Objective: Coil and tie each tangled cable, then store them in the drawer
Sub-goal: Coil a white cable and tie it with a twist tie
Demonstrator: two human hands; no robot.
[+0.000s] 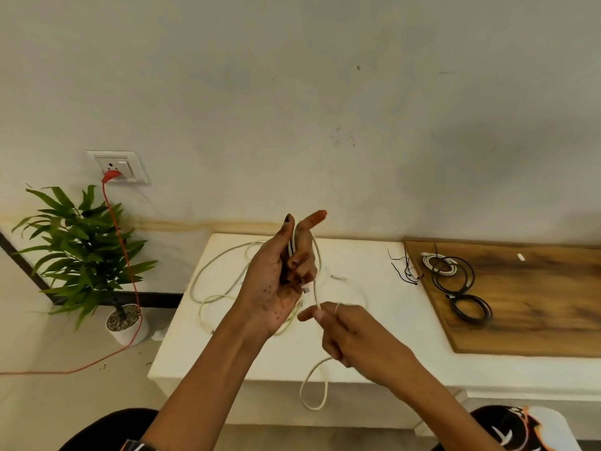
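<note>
A pale plaster wall point(325, 92) fills the upper half of the view, and below it a low white table point(374, 320) runs from the centre out toward 3 o'clock, carrying a wooden board point(536, 314) at its 3 o'clock end. At 9 o'clock a potted plant point(84, 242) stands on the floor in a white pot, and above it a wall socket point(118, 166) holds a red plug whose orange cord point(130, 271) drops past the leaves and trails off along the floor toward 8 o'clock. On the board lie coiled black cables point(461, 288) beside a small coiled white cable point(437, 263), with thin black ties point(406, 271) loose on the table just at the board's 9 o'clock edge. The white cable point(221, 275) being worked sprawls in loose loops on the table behind the hands, and one loop hangs over the table's front edge at 6 o'clock. The left hand point(279, 281), raised at centre, grips turns of this cable against its palm with curled fingers. The right hand point(351, 333), just at its 5 o'clock, pinches the strand running down from the left. No writing is legible.
</note>
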